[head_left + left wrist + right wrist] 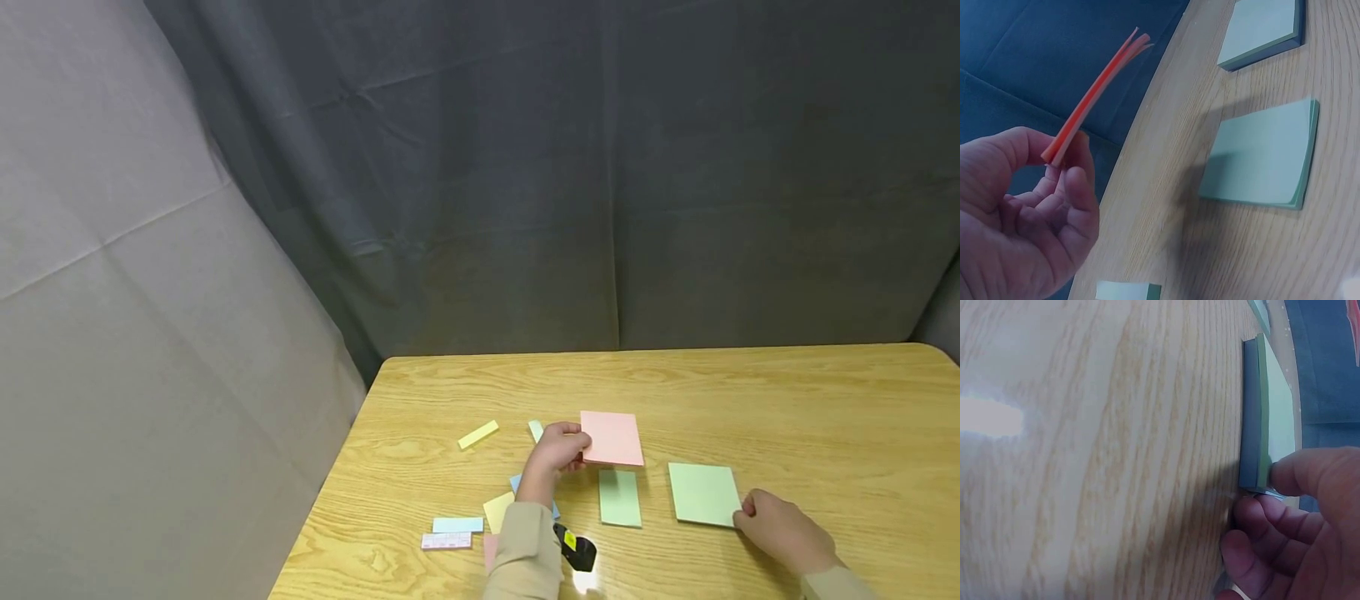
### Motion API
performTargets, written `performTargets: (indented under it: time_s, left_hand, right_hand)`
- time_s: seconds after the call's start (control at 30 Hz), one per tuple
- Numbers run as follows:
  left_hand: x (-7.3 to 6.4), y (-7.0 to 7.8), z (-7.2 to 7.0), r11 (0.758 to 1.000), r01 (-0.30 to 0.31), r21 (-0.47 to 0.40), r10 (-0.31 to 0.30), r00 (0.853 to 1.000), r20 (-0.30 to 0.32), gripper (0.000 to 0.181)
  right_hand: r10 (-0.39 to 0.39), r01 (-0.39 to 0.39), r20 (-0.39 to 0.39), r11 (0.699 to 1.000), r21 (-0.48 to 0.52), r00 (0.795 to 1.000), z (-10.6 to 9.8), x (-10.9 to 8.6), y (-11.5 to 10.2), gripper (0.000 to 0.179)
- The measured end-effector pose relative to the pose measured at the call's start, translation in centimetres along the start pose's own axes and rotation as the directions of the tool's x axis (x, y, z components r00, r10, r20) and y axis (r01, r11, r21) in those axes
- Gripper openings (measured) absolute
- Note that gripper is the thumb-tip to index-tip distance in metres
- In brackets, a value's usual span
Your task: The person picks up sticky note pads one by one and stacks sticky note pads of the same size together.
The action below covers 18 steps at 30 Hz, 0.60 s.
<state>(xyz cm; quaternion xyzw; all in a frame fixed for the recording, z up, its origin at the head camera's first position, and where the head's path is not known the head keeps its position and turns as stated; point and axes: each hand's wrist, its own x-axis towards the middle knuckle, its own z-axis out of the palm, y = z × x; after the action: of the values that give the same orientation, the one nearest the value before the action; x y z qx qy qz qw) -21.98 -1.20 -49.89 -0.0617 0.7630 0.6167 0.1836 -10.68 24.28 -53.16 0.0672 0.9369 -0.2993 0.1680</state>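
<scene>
My left hand point(558, 450) pinches the left edge of a square pink sticky-note pad point(612, 437) and holds it above the table. Seen edge-on in the left wrist view, the pink pad point(1099, 94) has sheets fanning apart at its far end. Below it lies a smaller rectangular green sticky-note pad point(620, 498). Over to the right, my right hand point(787, 529) pinches the near right corner of a square green sticky-note pad point(703, 493). Under that green pad, the right wrist view shows a blue pad point(1250, 419); both sit at the fingertips.
Left of the hands lie a yellow strip pad point(477, 435), a pale green strip point(536, 429), a light blue strip point(457, 525) and a patterned strip point(446, 541). Yellow point(498, 510), blue point(515, 482) and pink point(491, 550) notes are partly covered by the left arm. A black object point(576, 550) appears beside the sleeve.
</scene>
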Motion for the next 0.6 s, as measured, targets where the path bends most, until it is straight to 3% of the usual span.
performTargets:
  time_s: [0.6]
  left_hand:
    - [-0.4,0.2,2.0,0.999,0.009,-0.032,-0.008,1.0,0.026,0.024]
  right_hand:
    - [0.012,-0.012,-0.003,1.0,0.009,1.0,-0.1,-0.1,-0.1,0.018]
